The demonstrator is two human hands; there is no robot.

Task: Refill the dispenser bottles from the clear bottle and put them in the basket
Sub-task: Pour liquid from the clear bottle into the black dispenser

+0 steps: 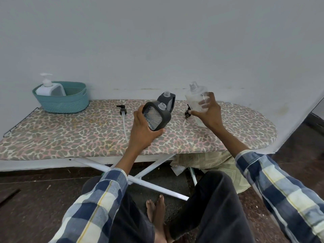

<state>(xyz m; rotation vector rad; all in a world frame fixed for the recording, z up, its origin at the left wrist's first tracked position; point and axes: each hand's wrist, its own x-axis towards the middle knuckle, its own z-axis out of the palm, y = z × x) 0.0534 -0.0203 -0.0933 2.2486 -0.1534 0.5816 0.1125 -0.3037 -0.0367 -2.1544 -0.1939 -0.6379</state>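
**Dark dispenser bottle tilted and clear bottle raised for pouring**

A dark grey, square-shouldered dispenser bottle with a ribbed clear window (155, 116) is gripped by the left hand (142, 130), fingers curled round its lower body, and is held tilted just above the middle of the leopard-print ironing board (70, 137). Its neck is uncapped. A clear plastic bottle with a threaded open neck (195, 100) is held by the right hand (208, 113), fingers wrapped round its side, lifted near the board's far edge toward the rounded right end.

For a clean refill, the dark bottle is best stood upright on the board and steadied, and the clear bottle's mouth brought directly over the small neck before it is tipped slowly; a narrow opening is judged likely to spill if rushed.

A second dark dispenser bottle (169, 100), also uncapped, stands just behind the first. Two black pump heads with tubes lie on the board, one left of the hands (122, 111), one between them (187, 114). The teal woven basket (70, 102) sits at the far left corner, already holding a white pump bottle (49, 88). Open board is left between the basket and the pumps, while the near edge lies close under the left wrist.
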